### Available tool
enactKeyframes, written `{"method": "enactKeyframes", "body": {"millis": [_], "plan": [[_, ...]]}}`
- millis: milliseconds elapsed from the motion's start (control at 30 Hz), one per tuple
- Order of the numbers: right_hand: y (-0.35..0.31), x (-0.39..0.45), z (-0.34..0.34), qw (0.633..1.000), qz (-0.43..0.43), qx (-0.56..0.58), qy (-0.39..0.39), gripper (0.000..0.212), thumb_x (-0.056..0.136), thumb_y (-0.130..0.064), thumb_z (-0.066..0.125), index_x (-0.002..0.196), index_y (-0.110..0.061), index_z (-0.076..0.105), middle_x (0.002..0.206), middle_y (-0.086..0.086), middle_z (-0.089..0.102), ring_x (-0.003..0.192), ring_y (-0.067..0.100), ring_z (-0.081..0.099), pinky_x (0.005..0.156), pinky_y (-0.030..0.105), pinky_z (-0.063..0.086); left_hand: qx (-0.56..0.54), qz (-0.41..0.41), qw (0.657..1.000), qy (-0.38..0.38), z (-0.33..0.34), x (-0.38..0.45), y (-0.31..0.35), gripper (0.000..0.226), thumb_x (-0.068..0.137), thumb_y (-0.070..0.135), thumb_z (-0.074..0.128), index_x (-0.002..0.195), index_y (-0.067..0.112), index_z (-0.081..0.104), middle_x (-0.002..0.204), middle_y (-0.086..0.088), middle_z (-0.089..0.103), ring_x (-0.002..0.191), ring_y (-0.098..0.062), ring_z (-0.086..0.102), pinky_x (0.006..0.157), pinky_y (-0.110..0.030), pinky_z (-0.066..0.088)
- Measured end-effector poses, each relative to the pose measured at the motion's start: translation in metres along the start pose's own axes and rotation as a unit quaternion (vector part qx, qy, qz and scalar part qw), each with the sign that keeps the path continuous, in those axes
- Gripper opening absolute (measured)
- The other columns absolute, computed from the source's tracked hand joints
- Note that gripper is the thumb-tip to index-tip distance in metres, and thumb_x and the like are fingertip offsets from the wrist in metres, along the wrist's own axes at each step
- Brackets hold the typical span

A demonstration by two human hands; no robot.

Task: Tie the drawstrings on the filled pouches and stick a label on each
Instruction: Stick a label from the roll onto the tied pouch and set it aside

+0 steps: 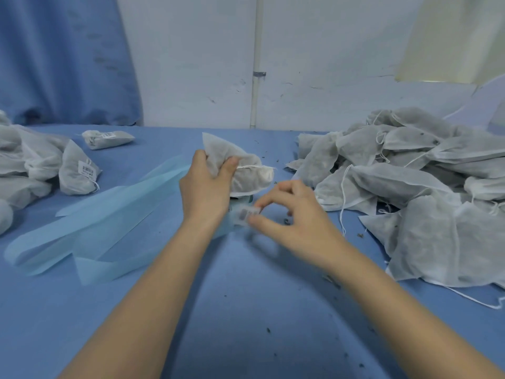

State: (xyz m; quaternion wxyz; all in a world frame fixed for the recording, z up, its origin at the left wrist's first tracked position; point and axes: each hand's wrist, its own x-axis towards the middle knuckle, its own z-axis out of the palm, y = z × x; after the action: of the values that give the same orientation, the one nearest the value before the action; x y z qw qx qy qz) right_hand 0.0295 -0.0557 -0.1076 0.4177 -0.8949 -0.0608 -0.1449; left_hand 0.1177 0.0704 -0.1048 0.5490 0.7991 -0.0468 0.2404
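My left hand point(207, 184) grips a white filled pouch point(246, 173) just above the middle of the blue table; its neck is cinched with a white drawstring pointing right. Below the pouch, my right hand point(289, 214) pinches a small barcode label point(247, 213) between thumb and forefinger, at the end of the pale blue backing strip point(95, 228). The label is motion-blurred. Part of a small teal object shows under the pouch, mostly hidden.
A heap of unlabelled pouches point(410, 187) with loose strings fills the right side. Labelled pouches point(78, 172) lie at the left, one more point(108, 138) farther back. Used backing strips curl across the left of the blue tablecloth point(246, 310). Dark crumbs dot the cloth.
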Motion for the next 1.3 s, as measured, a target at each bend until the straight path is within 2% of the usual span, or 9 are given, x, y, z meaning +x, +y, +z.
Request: {"method": "enactKeyframes", "body": {"millis": [300,433,567,700,800,900,1067,1200,1300], "plan": [[0.015,0.009,-0.04,0.99,-0.012,0.042,0.131,0.012,0.08,-0.038,0.07,0.078,-0.043,0.06,0.109,-0.008,0.047,0.116,0.009,0.041,0.081,0.004,0.031,-0.083,0.033,0.985,-0.145,0.019,-0.027,0.018,0.02,0.085,0.031,0.065,0.081,0.015,0.055,0.071,0.01,0.057,0.066,-0.007,0.05,0.057,-0.016,0.037],[0.022,0.009,-0.044,0.991,-0.006,0.015,0.132,0.016,0.081,-0.031,0.074,0.077,-0.04,0.061,0.1,-0.014,0.043,0.114,0.011,0.043,0.083,0.012,0.033,-0.147,-0.003,0.97,-0.191,0.021,-0.033,0.024,0.013,0.085,0.028,0.067,0.092,0.018,0.062,0.088,0.003,0.068,0.084,-0.017,0.063,0.078,-0.033,0.049],[0.022,0.008,-0.045,0.985,-0.013,0.02,0.171,0.012,0.08,-0.03,0.075,0.08,-0.032,0.064,0.102,-0.008,0.049,0.104,0.006,0.047,0.081,0.001,0.03,-0.201,-0.021,0.953,-0.225,0.02,-0.037,0.028,0.025,0.088,0.031,0.064,0.103,0.011,0.063,0.098,-0.004,0.07,0.094,-0.022,0.065,0.091,-0.049,0.05],[0.022,0.008,-0.047,0.979,0.001,0.078,0.188,0.04,0.075,-0.033,0.079,0.104,-0.035,0.053,0.107,-0.009,0.054,0.093,0.004,0.051,0.08,0.012,0.04,-0.223,-0.008,0.94,-0.259,0.018,-0.039,0.028,0.031,0.08,0.038,0.068,0.101,0.015,0.064,0.09,0.007,0.07,0.085,-0.01,0.065,0.079,-0.037,0.052],[0.024,0.007,-0.047,0.972,0.042,0.163,0.162,0.035,0.078,-0.037,0.075,0.109,-0.034,0.058,0.111,-0.013,0.063,0.101,0.003,0.059,0.083,0.019,0.047,-0.221,-0.006,0.933,-0.285,0.02,-0.039,0.026,0.041,0.071,0.019,0.079,0.108,0.014,0.061,0.099,0.004,0.071,0.09,-0.01,0.068,0.077,-0.025,0.052],[0.026,0.008,-0.044,0.96,0.04,0.22,0.169,0.017,0.078,-0.038,0.074,0.092,-0.028,0.07,0.082,-0.019,0.07,0.077,-0.005,0.063,0.066,0.009,0.045,-0.232,-0.002,0.93,-0.286,0.022,-0.04,0.026,0.046,0.07,0.006,0.079,0.111,0.009,0.059,0.101,-0.002,0.071,0.092,-0.015,0.068,0.077,-0.027,0.054],[0.031,0.012,-0.036,0.939,0.021,0.25,0.236,0.009,0.075,-0.028,0.08,0.07,-0.028,0.072,0.068,-0.012,0.069,0.068,0.003,0.063,0.065,0.019,0.048,-0.241,0.004,0.934,-0.265,0.024,-0.042,0.025,0.048,0.063,0.005,0.084,0.105,0.011,0.062,0.098,-0.003,0.071,0.089,-0.018,0.069,0.074,-0.03,0.055],[0.033,0.011,-0.036,0.955,0.01,0.232,0.185,0.001,0.084,-0.031,0.072,0.084,-0.032,0.072,0.083,-0.013,0.073,0.079,-0.001,0.065,0.071,0.015,0.046,-0.299,-0.082,0.92,-0.242,0.026,-0.043,0.029,0.023,0.074,0.019,0.077,0.091,0.009,0.066,0.087,-0.007,0.073,0.081,-0.025,0.069,0.064,-0.031,0.055],[0.036,0.009,-0.035,0.963,0.038,0.235,0.124,0.038,0.084,-0.027,0.072,0.115,-0.037,0.055,0.109,-0.009,0.061,0.095,0.001,0.062,0.078,0.017,0.048,-0.301,-0.151,0.926,-0.17,0.028,-0.041,0.032,0.017,0.08,0.025,0.072,0.083,0.009,0.068,0.087,-0.013,0.072,0.084,-0.032,0.068,0.08,-0.048,0.055]]}}
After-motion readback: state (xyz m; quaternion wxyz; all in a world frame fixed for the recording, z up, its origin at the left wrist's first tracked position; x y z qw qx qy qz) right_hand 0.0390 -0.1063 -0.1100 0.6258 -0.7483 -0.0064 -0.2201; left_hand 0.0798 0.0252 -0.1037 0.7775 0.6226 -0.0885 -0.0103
